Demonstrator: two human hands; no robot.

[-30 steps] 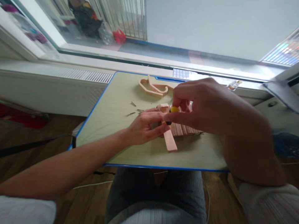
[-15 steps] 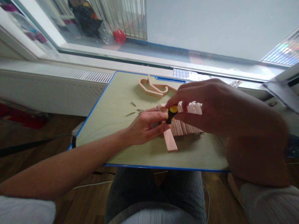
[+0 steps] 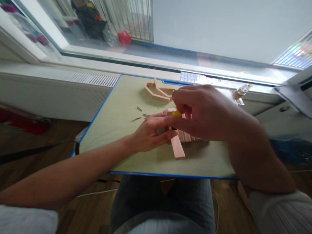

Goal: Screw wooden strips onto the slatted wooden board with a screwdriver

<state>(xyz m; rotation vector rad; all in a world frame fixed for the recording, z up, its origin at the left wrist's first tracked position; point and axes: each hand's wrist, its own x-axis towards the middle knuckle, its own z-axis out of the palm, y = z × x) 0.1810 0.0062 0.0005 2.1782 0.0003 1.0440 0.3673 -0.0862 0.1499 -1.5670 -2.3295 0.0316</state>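
My right hand [image 3: 203, 112] is closed around a short screwdriver [image 3: 176, 113] with a yellow and black handle, held upright. The screwdriver's tip is hidden behind the fingers. Beneath it is a flat wooden strip [image 3: 178, 150], lying across the left end of a ridged wooden piece [image 3: 191, 136]. My left hand [image 3: 147, 134] grips the strip and this end from the left, with finger and thumb on either side of the screwdriver. Several loose screws [image 3: 139, 108] lie on the small table [image 3: 117, 120] left of the wood.
Curved wooden frame parts [image 3: 156, 96] lie at the table's back. Beyond them are a window sill and a white radiator [image 3: 60, 94]. A clear container with yellowish contents [image 3: 241, 91] stands at the back right. The table has a blue edge [image 3: 170, 175] close to my lap.
My right hand has turned and shifted left over the screwdriver, its fingers now wrapped more tightly around the handle. The left hand and the wood have stayed in place.
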